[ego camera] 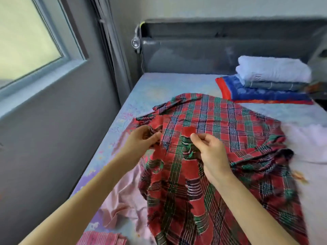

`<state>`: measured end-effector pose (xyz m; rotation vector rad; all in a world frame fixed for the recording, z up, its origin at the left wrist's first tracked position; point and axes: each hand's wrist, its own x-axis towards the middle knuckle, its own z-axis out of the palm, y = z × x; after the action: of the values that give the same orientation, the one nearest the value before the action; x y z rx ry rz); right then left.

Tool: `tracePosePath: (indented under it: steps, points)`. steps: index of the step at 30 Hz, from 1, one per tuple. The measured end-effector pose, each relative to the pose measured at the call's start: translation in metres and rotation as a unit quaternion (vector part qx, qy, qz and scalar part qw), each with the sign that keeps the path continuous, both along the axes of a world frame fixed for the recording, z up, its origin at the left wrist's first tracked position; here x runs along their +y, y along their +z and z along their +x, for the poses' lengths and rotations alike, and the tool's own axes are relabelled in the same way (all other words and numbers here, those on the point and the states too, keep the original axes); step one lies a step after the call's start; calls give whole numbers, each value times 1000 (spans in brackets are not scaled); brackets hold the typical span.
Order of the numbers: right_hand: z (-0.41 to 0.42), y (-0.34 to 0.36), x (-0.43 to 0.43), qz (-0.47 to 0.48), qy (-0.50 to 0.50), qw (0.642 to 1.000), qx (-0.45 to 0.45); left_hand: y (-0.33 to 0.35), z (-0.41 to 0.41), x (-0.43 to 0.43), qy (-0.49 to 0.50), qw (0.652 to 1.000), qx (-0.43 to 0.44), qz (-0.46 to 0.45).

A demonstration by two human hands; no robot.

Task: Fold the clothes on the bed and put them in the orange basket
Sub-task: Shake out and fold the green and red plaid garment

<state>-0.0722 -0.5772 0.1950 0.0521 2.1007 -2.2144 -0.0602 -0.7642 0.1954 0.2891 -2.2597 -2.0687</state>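
Since it needs squaring up before folding, left hand point(147, 137) and right hand point(210, 151) both pinch the plaid cloth's point(230, 135) edge.

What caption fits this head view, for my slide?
Both hands pinch the red plaid cloth on the bed.

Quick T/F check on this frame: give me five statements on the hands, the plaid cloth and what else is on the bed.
1. Both hands pinch the red plaid cloth. True: left hand, right hand.
2. The plaid cloth is neatly folded. False: it lies spread and rumpled.
3. A folded stack sits near the headboard. True.
4. The orange basket stands beside the stack. False: no basket is in view.
5. A pink garment lies on top of the plaid cloth. False: it lies partly under the cloth's left edge.
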Motion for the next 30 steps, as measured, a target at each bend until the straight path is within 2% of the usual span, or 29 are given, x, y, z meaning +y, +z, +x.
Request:
tracePosePath:
  steps: [3,7,10,16,22,26,30]
  points:
    - [18,52,38,-37,-19,998,52,49,17,48,-42,996,32,67]
    - [43,106,84,-84,-48,991,91,103,48,116,-112,979,24,171]
    - [68,140,118,-127,-66,984,107,134,75,165,-145,977,26,153]
    - [113,158,158,-129,-70,982,119,154,112,221,-129,982,20,139]
    - [140,148,194,-91,-44,990,97,160,138,261,-74,976,-34,200]
    - [159,145,206,-44,-54,989,131,156,156,282,-72,987,6,144]
    - [173,145,207,2,-63,986,156,157,165,285,-45,997,42,-39]
